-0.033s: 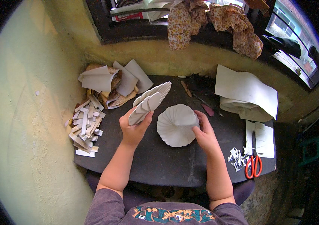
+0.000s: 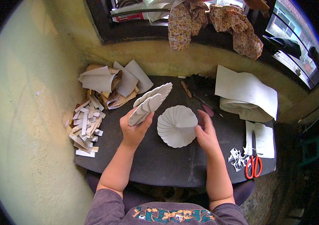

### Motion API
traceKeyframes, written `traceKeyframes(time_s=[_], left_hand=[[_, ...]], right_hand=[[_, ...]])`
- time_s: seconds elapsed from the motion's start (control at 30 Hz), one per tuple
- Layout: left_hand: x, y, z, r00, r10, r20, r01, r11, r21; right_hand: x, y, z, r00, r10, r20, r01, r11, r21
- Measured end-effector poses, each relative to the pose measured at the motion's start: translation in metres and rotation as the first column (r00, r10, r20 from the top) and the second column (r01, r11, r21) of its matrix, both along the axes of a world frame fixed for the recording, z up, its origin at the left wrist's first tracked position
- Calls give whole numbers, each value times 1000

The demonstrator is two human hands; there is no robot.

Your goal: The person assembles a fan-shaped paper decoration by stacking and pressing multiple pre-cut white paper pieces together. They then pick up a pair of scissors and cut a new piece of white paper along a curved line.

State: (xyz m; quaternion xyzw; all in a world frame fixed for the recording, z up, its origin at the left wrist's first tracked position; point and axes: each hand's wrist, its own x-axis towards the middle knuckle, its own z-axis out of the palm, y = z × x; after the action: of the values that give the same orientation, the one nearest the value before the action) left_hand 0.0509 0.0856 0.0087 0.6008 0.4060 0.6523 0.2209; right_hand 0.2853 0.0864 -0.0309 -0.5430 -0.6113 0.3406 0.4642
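Observation:
A round rosette of overlapping thin white petal-shaped pieces (image 2: 175,129) lies on the dark tabletop, its leaves fanned in a spiral with a scalloped edge. Just off its right rim is my right hand (image 2: 206,134), thumb and fingers apart and slightly blurred, with nothing in its grasp; whether the thumb tip still touches the edge I cannot tell. Raised to the left, my left hand (image 2: 134,129) grips a fanned stack of similar white petal pieces (image 2: 151,104), pinched at the lower end between thumb and fingers.
Red-handled scissors (image 2: 253,161) lie at the right by white scraps (image 2: 237,159) and flat white sheets (image 2: 266,140). Behind them stands a rolled white sheet (image 2: 246,90). Small strips (image 2: 86,125) and curled sheets (image 2: 99,80) pile up at the left. A pointed tool (image 2: 206,109) lies at the back.
My right hand has loosened from the rosette's right rim, its fingers now away from the edge. The rosette appears slightly turned. My left hand keeps its stack almost unmoved.

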Motion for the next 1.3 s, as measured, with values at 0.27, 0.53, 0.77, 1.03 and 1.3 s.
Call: traceKeyframes(time_s=[0.27, 0.53, 0.77, 1.03, 1.3], left_hand=[[5, -10, 1, 988, -144, -50, 141, 988, -56], [19, -14, 8, 900, -183, -396, 263, 952, 156], [19, -15, 4, 873, -238, -425, 338, 924, 177], [21, -18, 4, 880, -282, -382, 337, 938, 86], [28, -21, 2, 890, -356, -284, 357, 933, -50]], right_hand=[[-13, -18, 36, 997, 64, -50, -41, 928, 370], [-32, -32, 32, 964, 258, 69, -262, 862, 433], [-29, -33, 38, 950, 309, -39, -272, 885, 379], [-32, -34, 36, 918, 350, -185, -288, 911, 295], [-30, -32, 22, 944, 298, -143, -235, 908, 346]])
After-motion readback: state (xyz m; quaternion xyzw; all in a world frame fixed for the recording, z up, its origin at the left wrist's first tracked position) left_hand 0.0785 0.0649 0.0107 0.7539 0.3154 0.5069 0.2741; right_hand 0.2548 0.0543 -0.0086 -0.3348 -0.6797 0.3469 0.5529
